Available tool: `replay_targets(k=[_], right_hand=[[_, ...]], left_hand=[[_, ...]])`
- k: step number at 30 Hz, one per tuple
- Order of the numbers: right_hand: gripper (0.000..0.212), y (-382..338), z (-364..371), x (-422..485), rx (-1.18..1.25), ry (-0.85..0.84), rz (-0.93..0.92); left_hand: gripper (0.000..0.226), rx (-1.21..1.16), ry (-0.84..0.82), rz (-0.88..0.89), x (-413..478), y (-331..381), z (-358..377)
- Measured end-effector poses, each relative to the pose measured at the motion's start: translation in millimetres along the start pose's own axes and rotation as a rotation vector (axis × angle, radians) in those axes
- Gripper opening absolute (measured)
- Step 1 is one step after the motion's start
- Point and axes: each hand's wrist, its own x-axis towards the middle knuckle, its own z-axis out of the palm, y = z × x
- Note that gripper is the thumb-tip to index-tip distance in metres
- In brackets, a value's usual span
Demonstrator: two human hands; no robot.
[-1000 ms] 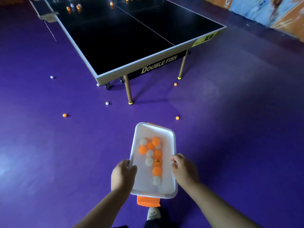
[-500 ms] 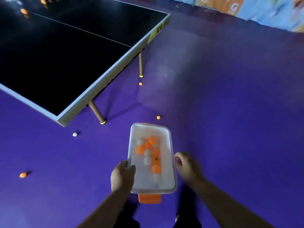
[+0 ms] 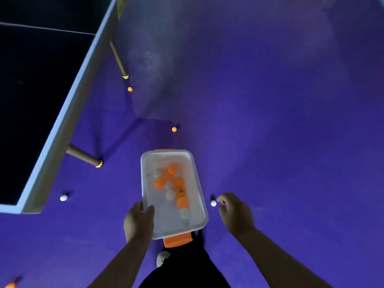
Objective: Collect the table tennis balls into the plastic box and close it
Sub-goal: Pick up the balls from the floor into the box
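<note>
My left hand (image 3: 138,221) grips the left rim of the white plastic box (image 3: 143,183), thumb inside the edge. The box has no lid on and carries several orange and white balls (image 3: 172,183); an orange latch (image 3: 176,240) sticks out at its near end. To the right, my right hand (image 3: 236,213) hangs off the box with loosely curled fingers. A white ball (image 3: 213,203) shows just left of its fingertips, with a shadow on the floor beside it. More balls lie on the purple floor: orange (image 3: 174,129), orange (image 3: 129,89), white (image 3: 63,198).
The dark table tennis table (image 3: 62,125) fills the left side, its legs (image 3: 83,156) (image 3: 118,59) standing on the floor. My shoe (image 3: 163,258) is below the box. An orange thing (image 3: 10,284) is at the bottom left corner. Open purple floor spreads to the right.
My right hand has let go of the box's right rim and moved out to the right. The view has swung right and closer to the table corner; a white ball now shows by my right fingers.
</note>
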Motion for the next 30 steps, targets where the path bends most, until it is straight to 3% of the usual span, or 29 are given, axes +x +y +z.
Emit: replay_targets(k=[6, 12, 22, 24, 26, 30], right_hand=[[0.025, 38.3, 35.1, 47.0, -0.033, -0.107, 0.175], [0.028, 78.2, 98.4, 96.6, -0.025, -0.155, 0.386], [0.032, 174.1, 275.9, 185.5, -0.107, -0.152, 0.511], [0.033, 198.0, 315.6, 201.6, -0.133, -0.134, 0.53], [0.034, 221.3, 355.1, 218.3, -0.198, -0.131, 0.501], [0.038, 265.4, 431.4, 247.1, -0.279, -0.122, 0.44]], left_hand=[[0.022, 0.101, 0.024, -0.032, 56.3, -15.0, 36.1], [0.045, 0.122, -0.002, -0.036, 115.2, -36.7, 88.5], [0.044, 0.083, -0.04, 0.031, 241.4, -112.4, 222.6], [0.035, 0.032, -0.075, 0.035, 266.6, -128.2, 252.4], [0.025, -0.023, -0.098, 0.037, 292.6, -146.0, 282.9], [0.026, -0.088, -0.133, 0.089, 334.5, -180.9, 334.7]])
